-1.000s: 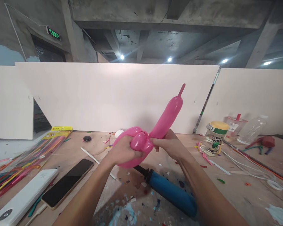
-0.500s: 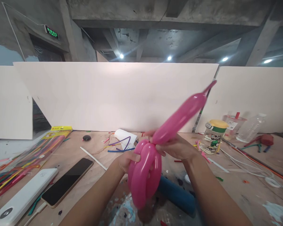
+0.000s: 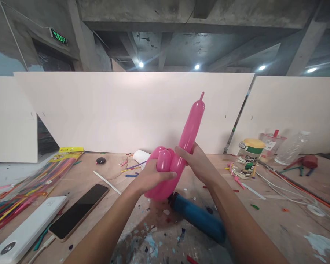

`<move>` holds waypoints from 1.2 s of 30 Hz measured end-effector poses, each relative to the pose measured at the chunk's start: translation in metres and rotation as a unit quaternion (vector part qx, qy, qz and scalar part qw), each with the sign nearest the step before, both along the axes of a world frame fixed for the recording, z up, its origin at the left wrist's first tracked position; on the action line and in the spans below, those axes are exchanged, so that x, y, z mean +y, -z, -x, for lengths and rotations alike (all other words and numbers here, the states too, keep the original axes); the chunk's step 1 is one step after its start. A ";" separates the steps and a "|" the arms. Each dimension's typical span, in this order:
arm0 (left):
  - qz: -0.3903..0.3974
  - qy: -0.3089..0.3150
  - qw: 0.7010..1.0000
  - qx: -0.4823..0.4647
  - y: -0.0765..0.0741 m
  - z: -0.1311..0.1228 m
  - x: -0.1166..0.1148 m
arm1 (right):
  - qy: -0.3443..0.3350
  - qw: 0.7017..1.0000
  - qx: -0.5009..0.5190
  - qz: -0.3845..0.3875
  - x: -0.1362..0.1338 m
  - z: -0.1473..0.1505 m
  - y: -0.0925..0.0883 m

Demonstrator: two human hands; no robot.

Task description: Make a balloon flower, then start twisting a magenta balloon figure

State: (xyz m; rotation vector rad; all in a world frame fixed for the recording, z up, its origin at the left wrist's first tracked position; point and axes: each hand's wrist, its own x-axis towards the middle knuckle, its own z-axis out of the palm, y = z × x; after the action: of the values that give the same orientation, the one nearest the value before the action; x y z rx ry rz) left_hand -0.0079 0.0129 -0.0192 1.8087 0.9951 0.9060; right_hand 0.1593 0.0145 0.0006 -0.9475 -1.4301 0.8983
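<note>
A pink modelling balloon (image 3: 191, 123), partly twisted into loops, is held up over the table between both hands. My left hand (image 3: 154, 176) is closed on the bunched loops, its thumb lying across their front. Higher up, my right hand (image 3: 195, 158) wraps round the long straight section, which points up and slightly right and ends in a thin uninflated tip. Some fingers of both hands are hidden behind the balloon. Below them a blue cylindrical balloon pump (image 3: 198, 217) lies on the table.
At left lie a phone (image 3: 79, 212), a white power bank (image 3: 30, 229) and a bag of coloured balloons (image 3: 44, 179). To the right stand a yellow-lidded cup (image 3: 249, 159) and a clear bottle (image 3: 293, 148), near white cables. A white board (image 3: 126, 110) stands behind the table.
The balloon's straight section has swung from leaning right to nearly upright. The loops have tilted up and back, and my right hand now grips the straight section from the right.
</note>
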 end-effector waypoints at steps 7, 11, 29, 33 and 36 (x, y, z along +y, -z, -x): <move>-0.204 -0.232 0.920 0.241 0.004 -0.005 -0.004 | 0.043 0.993 -0.102 0.043 0.014 -0.005 0.012; -0.198 -0.180 0.942 0.204 -0.003 0.000 -0.007 | -0.005 0.994 -0.094 0.049 0.009 0.001 0.012; 0.377 0.261 0.853 -0.248 0.032 0.015 0.019 | -0.249 0.968 0.020 0.027 -0.009 -0.018 -0.002; 0.305 0.200 0.900 -0.239 0.021 0.016 0.017 | -0.204 0.970 0.122 0.049 -0.005 0.000 0.001; 0.185 0.114 0.955 -0.204 0.013 0.010 0.010 | -0.126 0.985 0.117 0.024 -0.004 0.015 0.005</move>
State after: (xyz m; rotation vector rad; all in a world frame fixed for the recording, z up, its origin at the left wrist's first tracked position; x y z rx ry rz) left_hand -0.0176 0.0227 -0.0323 1.3173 0.6267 0.8379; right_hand 0.1441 0.0103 -0.0043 -0.6795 -1.3481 1.1944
